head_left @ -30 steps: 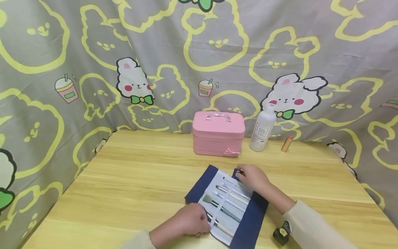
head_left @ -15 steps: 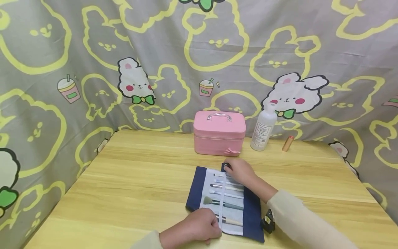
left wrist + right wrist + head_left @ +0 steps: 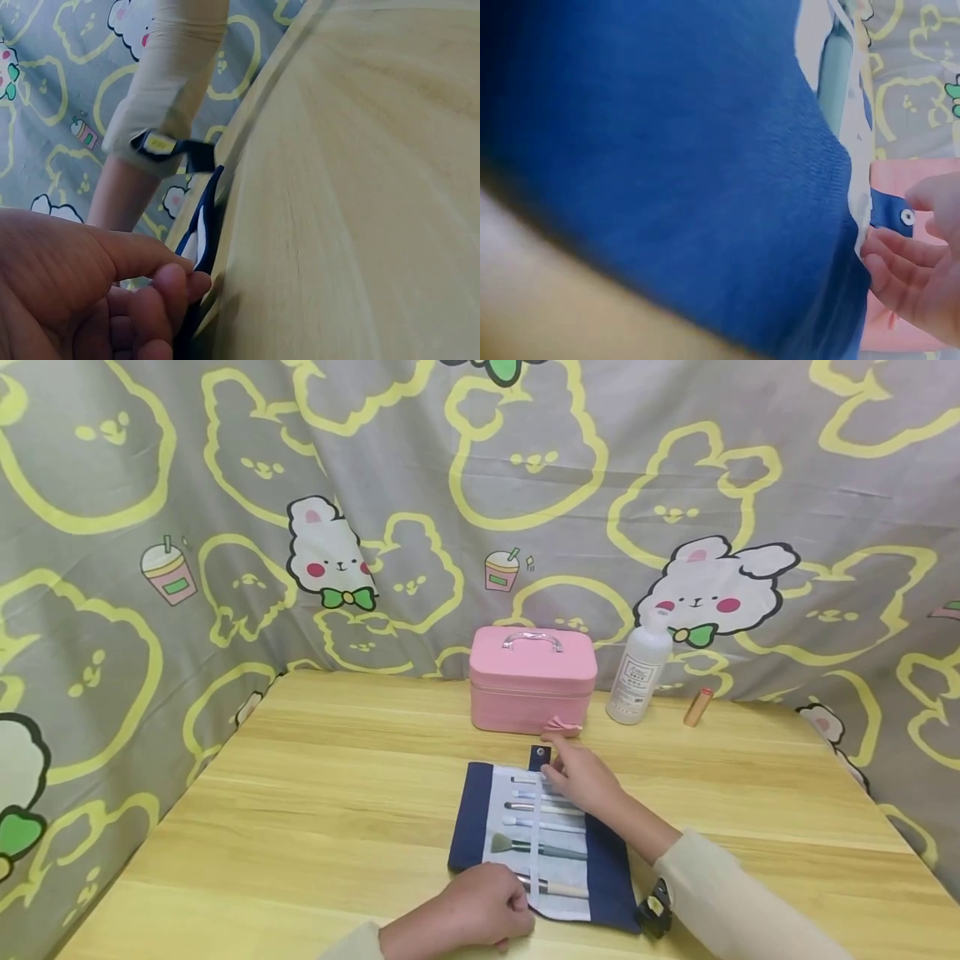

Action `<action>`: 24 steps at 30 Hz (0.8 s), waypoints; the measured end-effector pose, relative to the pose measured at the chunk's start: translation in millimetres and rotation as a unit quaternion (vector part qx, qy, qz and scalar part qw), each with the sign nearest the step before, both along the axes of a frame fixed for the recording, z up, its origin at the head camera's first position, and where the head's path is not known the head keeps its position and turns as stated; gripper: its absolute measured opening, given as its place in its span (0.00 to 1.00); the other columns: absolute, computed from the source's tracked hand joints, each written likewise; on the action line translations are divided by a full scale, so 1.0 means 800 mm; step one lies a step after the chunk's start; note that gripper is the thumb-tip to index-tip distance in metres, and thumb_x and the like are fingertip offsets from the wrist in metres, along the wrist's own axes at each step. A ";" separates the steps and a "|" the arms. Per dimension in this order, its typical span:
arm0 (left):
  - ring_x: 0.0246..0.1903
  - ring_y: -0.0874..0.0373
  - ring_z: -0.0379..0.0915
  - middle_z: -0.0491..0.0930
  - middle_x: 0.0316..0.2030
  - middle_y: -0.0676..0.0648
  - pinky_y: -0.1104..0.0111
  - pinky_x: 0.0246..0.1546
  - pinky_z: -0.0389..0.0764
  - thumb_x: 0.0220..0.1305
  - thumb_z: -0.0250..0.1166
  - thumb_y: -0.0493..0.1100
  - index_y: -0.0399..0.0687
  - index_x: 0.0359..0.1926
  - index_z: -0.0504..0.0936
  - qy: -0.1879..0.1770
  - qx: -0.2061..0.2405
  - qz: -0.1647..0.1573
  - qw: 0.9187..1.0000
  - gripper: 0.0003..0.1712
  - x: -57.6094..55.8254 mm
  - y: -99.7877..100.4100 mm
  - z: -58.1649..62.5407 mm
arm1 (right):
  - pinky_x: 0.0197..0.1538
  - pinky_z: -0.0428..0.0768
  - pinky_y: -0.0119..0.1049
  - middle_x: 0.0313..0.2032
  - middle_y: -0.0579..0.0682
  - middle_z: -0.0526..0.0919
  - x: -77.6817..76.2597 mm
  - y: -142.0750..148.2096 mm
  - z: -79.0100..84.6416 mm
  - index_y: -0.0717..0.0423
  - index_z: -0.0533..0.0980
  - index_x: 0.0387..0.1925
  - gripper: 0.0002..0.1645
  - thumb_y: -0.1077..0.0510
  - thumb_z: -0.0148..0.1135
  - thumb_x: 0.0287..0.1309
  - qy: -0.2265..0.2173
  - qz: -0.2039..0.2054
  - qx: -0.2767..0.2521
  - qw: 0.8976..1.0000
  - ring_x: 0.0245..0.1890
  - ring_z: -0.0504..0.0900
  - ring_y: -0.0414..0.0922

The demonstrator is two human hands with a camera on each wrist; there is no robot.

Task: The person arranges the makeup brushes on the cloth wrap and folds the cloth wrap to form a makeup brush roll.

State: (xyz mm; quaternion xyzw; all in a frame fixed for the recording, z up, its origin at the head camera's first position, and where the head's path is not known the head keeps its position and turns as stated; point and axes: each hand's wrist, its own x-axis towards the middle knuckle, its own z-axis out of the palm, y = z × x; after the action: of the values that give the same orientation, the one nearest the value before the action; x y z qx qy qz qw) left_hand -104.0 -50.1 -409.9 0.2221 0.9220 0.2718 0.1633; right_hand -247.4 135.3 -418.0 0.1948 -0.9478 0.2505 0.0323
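Observation:
A navy brush roll (image 3: 611,868) lies unrolled on the table, its pale lining holding several makeup brushes behind a strap. A green-handled brush (image 3: 551,852) is among them. At the near edge my left hand (image 3: 487,906) pinches the roll; in the left wrist view thumb and fingertips meet on its edge (image 3: 204,232). My right hand (image 3: 588,777) is at the far edge beside the snap tab (image 3: 540,755), index finger stretched out past it. In the right wrist view, the right hand's fingers (image 3: 900,259) touch the roll's edge and the tab's metal snap shows uncovered.
Behind the roll stands a pink case (image 3: 532,685) with a silver handle, close to the right fingertips. A white bottle (image 3: 640,672) and a small orange-brown tube (image 3: 698,707) are to its right. A patterned curtain (image 3: 420,460) hangs behind the wooden table (image 3: 337,777).
The roll has turned straighter and shifted slightly left at its far end. My right hand moved left with the tab, then let it go. The left hand moved slightly right, keeping its pinch.

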 end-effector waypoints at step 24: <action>0.39 0.61 0.68 0.74 0.38 0.58 0.62 0.42 0.70 0.46 0.69 0.44 0.55 0.42 0.81 0.181 -0.049 -0.060 0.980 0.17 -0.009 -0.093 0.023 | 0.51 0.69 0.56 0.53 0.53 0.73 0.158 0.106 0.015 0.42 0.77 0.49 0.32 0.32 0.64 0.43 -0.052 0.155 0.120 0.979 0.53 0.70 0.55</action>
State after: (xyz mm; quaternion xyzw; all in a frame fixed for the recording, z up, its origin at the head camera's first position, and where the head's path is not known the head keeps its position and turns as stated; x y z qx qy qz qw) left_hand -111.2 -124.7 -391.8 0.3142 0.9336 0.1711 0.0199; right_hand -121.0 220.3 -406.2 0.3281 -0.9298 0.1464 -0.0798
